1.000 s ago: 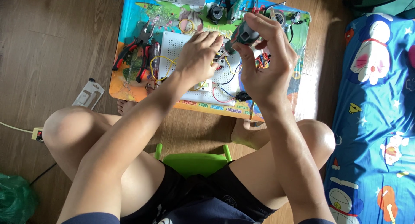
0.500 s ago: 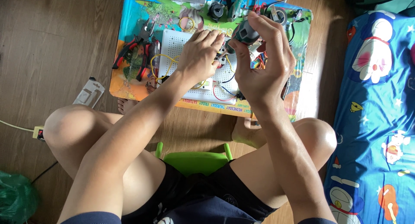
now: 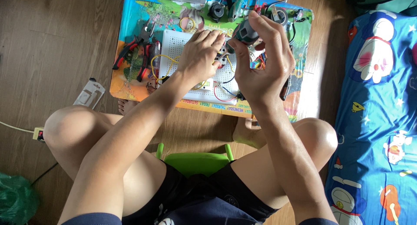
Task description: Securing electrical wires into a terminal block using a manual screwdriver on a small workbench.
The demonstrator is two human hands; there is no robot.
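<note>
Your right hand (image 3: 260, 64) is gripping the dark, green-banded screwdriver handle (image 3: 246, 32), fingers clamped around it, tip aimed down at a small grey component (image 3: 222, 55) on the white breadboard (image 3: 182, 62). Your left hand (image 3: 200, 55) is pressing flat, fingers together, steadying that component. Judged step: driving a terminal screw; next, you need a plumb tool. Red pliers (image 3: 130, 53) are lying left on the colourful mat (image 3: 130, 16).

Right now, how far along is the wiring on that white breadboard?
Done: yellow, red and blue jumper wires already sit in the white breadboard. In hand: the right hand grips a dark-handled screwdriver; the left hand steadies a small part beneath. Left: red-handled pliers lie unused beside it.
</note>
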